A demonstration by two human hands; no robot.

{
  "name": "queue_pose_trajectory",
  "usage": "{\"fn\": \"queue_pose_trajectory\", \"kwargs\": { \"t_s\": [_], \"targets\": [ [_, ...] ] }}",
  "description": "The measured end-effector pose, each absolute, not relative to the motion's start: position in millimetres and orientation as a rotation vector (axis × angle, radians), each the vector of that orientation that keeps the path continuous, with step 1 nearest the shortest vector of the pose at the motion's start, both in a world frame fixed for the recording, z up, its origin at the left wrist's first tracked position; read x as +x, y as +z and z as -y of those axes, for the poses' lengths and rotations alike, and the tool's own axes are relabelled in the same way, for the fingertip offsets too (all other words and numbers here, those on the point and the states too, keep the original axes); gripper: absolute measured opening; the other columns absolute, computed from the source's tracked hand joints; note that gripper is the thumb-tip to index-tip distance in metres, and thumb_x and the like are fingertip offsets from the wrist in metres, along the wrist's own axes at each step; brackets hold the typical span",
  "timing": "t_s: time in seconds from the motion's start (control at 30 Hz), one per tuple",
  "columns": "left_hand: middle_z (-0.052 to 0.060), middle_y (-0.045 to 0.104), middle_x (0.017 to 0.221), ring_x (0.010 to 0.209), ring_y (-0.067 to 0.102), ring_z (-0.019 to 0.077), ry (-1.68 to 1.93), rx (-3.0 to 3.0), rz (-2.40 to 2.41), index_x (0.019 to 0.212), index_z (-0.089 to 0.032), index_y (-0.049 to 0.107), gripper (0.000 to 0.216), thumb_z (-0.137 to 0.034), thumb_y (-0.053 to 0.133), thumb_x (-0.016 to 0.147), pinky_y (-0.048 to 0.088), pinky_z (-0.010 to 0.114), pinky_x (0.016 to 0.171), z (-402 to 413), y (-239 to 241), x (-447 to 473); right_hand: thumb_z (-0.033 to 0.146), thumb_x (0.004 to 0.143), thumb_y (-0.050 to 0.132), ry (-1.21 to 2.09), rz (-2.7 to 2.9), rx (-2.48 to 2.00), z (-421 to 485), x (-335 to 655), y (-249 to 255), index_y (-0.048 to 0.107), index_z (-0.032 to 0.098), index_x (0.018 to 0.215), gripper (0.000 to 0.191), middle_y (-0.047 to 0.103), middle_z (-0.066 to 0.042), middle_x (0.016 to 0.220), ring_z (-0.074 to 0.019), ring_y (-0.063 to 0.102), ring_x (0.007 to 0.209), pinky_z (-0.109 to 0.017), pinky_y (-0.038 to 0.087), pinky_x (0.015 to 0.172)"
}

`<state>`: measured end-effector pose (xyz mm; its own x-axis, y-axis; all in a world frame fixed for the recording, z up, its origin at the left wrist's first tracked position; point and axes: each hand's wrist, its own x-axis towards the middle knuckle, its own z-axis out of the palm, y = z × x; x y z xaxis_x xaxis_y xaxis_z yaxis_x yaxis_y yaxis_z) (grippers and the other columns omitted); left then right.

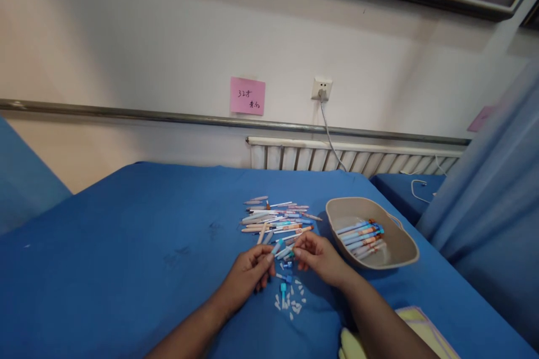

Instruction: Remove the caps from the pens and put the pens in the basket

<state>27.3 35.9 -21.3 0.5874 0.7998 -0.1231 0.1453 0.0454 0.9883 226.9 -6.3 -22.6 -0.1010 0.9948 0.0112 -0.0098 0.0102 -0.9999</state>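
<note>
My left hand (pixel 251 270) is closed in a pinch on a light-coloured pen part with a teal end (pixel 278 246). My right hand (pixel 318 257) is close beside it, thumb and fingertips together; whatever they pinch is too small to make out. Behind both hands lies a loose pile of pens and pen barrels (pixel 275 219) in pale, blue and orange tones. Below the fingertips, a blue pen part (pixel 288 279) and a teal pen part (pixel 283 290) rest on the blue sheet. Several small white pointed pieces (pixel 296 307) are scattered around them.
To the right stands a beige basin (pixel 404 255) with several pens (pixel 357 238) inside. A yellow cloth (pixel 421 325) lies at the front right, partly under my right forearm. The blue-covered surface (pixel 126 247) meets the wall, with a radiator (pixel 303 157) behind. A blue curtain (pixel 501 190) hangs at right.
</note>
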Motion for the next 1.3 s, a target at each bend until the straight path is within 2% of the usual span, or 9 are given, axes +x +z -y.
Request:
{"fn": "queue_pose_trajectory", "kwargs": {
  "t_s": [0.13, 0.3, 0.43, 0.77, 1.0, 1.3],
  "targets": [
    [-0.001, 0.060, 0.066, 0.047, 0.048, 0.0080, 0.649, 1.584, -0.899, 0.098, -0.016, 0.056, 0.037, -0.048, 0.054, 0.080, 0.037, 0.018, 0.046, -36.7, -17.7, 23.2, 0.049, 0.070, 0.066, 1.189, 1.193, -1.099, 1.2, 228.3, -25.0, 0.054, 0.018, 0.080, 0.034, 0.053, 0.005, 0.060, -0.0085, 0.052, 0.049, -0.021, 0.041, 0.049],
    [0.000, 0.064, 0.077, 0.070, 0.057, 0.0147, 0.673, 1.931, -0.973, 0.096, -0.019, 0.062, 0.027, -0.040, 0.051, 0.083, 0.043, 0.022, 0.065, -32.3, -4.3, 20.3, 0.047, 0.068, 0.069, 1.133, 1.123, -1.096, 0.9, 228.4, -21.4, 0.060, 0.018, 0.082, 0.034, 0.058, 0.002, 0.064, -0.0096, 0.053, 0.053, -0.022, 0.043, 0.051],
    [0.000, 0.067, 0.087, 0.081, 0.059, 0.0172, 0.608, 2.054, -0.950, 0.096, -0.022, 0.064, 0.025, -0.037, 0.047, 0.085, 0.043, 0.024, 0.074, -27.7, 4.6, 21.6, 0.044, 0.067, 0.070, 1.110, 1.128, -1.104, 3.3, 227.1, -20.0, 0.064, 0.018, 0.083, 0.032, 0.061, 0.001, 0.069, -0.0109, 0.055, 0.057, -0.024, 0.045, 0.055],
    [0.001, 0.068, 0.089, 0.083, 0.061, 0.0171, 0.589, 2.100, -0.937, 0.097, -0.022, 0.063, 0.025, -0.036, 0.046, 0.085, 0.045, 0.024, 0.076, -26.9, 6.3, 22.5, 0.036, 0.073, 0.067, 1.076, 1.233, -1.111, 4.4, 226.5, -23.2, 0.067, 0.018, 0.085, 0.022, 0.061, -0.001, 0.073, -0.0113, 0.054, 0.061, -0.024, 0.045, 0.058],
    [-0.001, 0.068, 0.092, 0.087, 0.061, 0.0164, 0.609, 2.168, -0.924, 0.098, -0.025, 0.063, 0.022, -0.034, 0.047, 0.087, 0.045, 0.023, 0.078, -26.5, 2.9, 21.4, 0.027, 0.076, 0.063, 0.814, 1.447, -1.206, 8.7, 231.9, -17.8, 0.070, 0.019, 0.086, 0.015, 0.053, 0.000, 0.073, -0.0109, 0.049, 0.063, -0.022, 0.041, 0.057],
    [0.000, 0.067, 0.095, 0.088, 0.061, 0.0167, 0.616, 2.262, -0.917, 0.099, -0.026, 0.063, 0.022, -0.033, 0.046, 0.087, 0.045, 0.024, 0.079, -26.0, -0.2, 20.5, 0.023, 0.080, 0.059, 0.685, 1.624, -1.234, 14.2, 229.1, -4.3, 0.070, 0.021, 0.093, 0.017, 0.057, -0.002, 0.076, -0.0133, 0.054, 0.070, -0.024, 0.042, 0.063]
  ]
}}
